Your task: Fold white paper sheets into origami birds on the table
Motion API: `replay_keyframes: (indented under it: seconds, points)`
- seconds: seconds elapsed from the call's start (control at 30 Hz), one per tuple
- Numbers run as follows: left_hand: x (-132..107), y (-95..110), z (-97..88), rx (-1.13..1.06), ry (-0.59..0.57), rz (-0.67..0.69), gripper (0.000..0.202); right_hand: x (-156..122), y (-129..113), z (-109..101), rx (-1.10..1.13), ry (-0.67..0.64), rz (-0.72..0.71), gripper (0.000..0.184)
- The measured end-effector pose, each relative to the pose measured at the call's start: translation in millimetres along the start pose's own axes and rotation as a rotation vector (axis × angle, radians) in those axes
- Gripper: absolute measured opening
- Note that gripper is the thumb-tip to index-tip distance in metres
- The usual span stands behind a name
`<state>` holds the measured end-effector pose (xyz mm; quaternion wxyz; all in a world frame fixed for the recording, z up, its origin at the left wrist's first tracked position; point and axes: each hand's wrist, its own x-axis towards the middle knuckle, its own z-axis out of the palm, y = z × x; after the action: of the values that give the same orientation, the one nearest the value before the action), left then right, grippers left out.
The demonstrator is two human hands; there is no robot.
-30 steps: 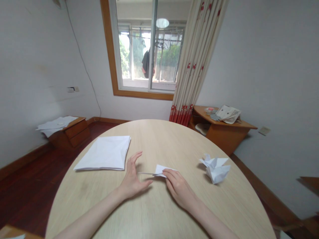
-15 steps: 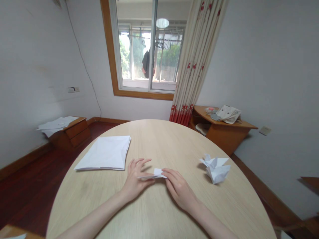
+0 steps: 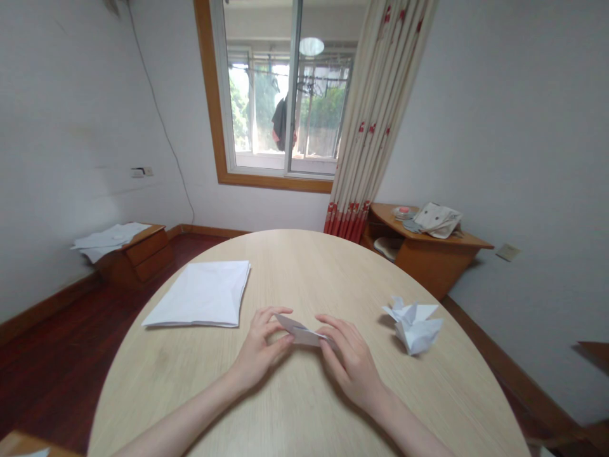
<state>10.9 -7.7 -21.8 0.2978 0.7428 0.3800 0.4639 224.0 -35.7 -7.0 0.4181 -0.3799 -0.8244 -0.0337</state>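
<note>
A small piece of folded white paper (image 3: 304, 336) is held between my two hands, just above the near middle of the round table (image 3: 304, 406). My left hand (image 3: 263, 339) pinches its left end, thumb in front and fingers behind. On the right end, my right hand (image 3: 351, 355) grips it between thumb and fingers. The paper is tilted, with its upper left corner raised and a crease running across it. Its far side is hidden from view.
A stack of white paper sheets (image 3: 202, 295) lies at the table's left. Several folded paper figures (image 3: 416, 327) sit in a cluster at the right. Beyond the table stand a low drawer cabinet (image 3: 147, 254), a wooden corner desk (image 3: 423, 266) and a curtain (image 3: 371, 127) by the window.
The folded paper has turned and tipped up, so a broader face shows. My left fingers have closed in behind it, and my right hand has shifted slightly right.
</note>
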Motion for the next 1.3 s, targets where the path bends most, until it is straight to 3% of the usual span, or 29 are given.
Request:
replay_keyframes:
  seconds: [0.17, 0.33, 0.53, 0.7, 1.1, 1.3]
  points:
    - [1, 9, -1.5, -0.144, 0.053, -0.05, 0.019, 4, -7, -7, 0.067, 0.039, 0.084, 0.013]
    - [2, 11, -4.3, -0.256, 0.106, -0.083, 0.018, 5, -14, -12, 0.254, -0.045, 0.249, 0.014]
    - [2, 15, -6.3, -0.292, 0.066, -0.139, 0.023, 8, -15, -14, 0.446, -0.135, 0.455, 0.021]
    - [4, 13, -5.5, -0.234, -0.005, -0.152, 0.027, 6, -9, -6, 0.436, -0.22, 0.558, 0.026]
    - [1, -8, 3.6, 0.255, -0.165, -0.184, 0.005, -12, 15, 25, 0.053, -0.317, 0.461, 0.021]
    - [-2, -9, 4.8, 0.383, -0.227, -0.191, 0.011, -13, 16, 28, 0.018, -0.358, 0.474, 0.022]
